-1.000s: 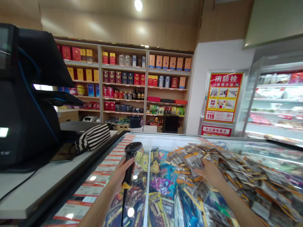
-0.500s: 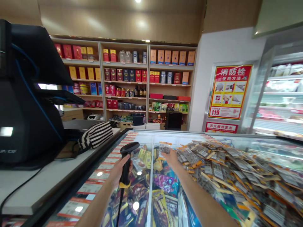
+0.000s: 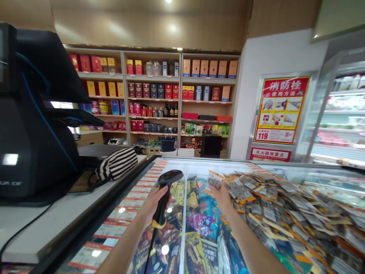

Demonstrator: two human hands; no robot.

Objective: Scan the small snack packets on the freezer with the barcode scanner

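My left hand (image 3: 156, 203) is wrapped round the handle of a black barcode scanner (image 3: 168, 179) with a yellow band at its base. The scanner head points right, and its cord hangs down toward me. In my right hand (image 3: 221, 195) a small packet (image 3: 214, 180) with an orange edge and a printed label is pinched by its lower part. A gap separates the scanner head from the packet. Right of that hand, a large heap of similar small packets (image 3: 268, 209) lies on the glass top of a freezer (image 3: 185, 232), with colourful wrapped goods visible beneath.
On the left, a white counter (image 3: 25, 232) holds a black checkout terminal (image 3: 37, 125), a phone (image 3: 82, 182) and a striped pouch (image 3: 118, 163). Shelves of boxed goods (image 3: 152, 91) line the back wall. A red sign (image 3: 282, 110) and a lit display fridge (image 3: 342, 121) are at right.
The scanner has moved right, and its head is now turned more to the right. My right hand has shifted right with the packet, closer to the heap.
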